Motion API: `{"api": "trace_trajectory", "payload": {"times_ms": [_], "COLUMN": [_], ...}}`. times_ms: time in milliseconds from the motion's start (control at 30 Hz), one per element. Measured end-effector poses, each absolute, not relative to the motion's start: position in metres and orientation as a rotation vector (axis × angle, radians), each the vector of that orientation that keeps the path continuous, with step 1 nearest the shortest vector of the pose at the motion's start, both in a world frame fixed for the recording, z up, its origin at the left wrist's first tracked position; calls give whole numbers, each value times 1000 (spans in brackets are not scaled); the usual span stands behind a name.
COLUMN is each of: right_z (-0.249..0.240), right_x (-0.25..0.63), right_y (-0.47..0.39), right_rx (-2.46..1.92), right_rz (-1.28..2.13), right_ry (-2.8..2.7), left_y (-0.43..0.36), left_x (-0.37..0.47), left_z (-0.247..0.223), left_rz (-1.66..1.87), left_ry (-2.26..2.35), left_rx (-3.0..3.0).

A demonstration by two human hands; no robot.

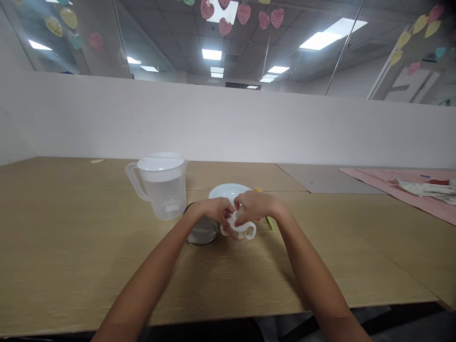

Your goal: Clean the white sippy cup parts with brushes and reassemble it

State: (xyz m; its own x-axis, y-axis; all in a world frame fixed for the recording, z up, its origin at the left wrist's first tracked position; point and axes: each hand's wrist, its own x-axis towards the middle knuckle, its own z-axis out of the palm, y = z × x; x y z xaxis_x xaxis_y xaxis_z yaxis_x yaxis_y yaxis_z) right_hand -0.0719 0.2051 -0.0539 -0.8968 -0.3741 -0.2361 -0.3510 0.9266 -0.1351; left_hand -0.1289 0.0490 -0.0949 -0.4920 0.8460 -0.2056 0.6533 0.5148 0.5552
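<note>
Gripped from above by both hands, the small white plastic two-handled cup [239, 230] is held at its lid, the left hand [213, 209] and right hand [254, 205] closed on it together. It stands on the light wooden table [71, 256], near centre. Just left, a round metal lid [202, 231] lies flat. Behind, a white plate [228, 191] is seen. Farther left stands a clear plastic lidded jug [162, 185] with water; its small label cannot be read.
</note>
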Motion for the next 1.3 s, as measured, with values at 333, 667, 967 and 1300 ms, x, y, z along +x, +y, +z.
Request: {"api": "trace_trajectory", "payload": {"times_ms": [333,667,967,1300], "right_z": [-61,-60,-46,-41], "right_x": [-83,-80,-67,-63], "right_y": [211,210,218,227], "right_rx": [-653,-953,-639,-1193], "right_rz": [-110,-244,-513,-743], "right_ry": [2842,2687,2959,2800], "left_y": [49,52,51,51], "left_x": [-134,-134,-125,-123], "left_z": [-98,-98,-91,-91], "left_rz": [578,636,549,488], "left_ry": [2298,2290,2272,2321], "left_rx": [1258,1165,1148,1096]}}
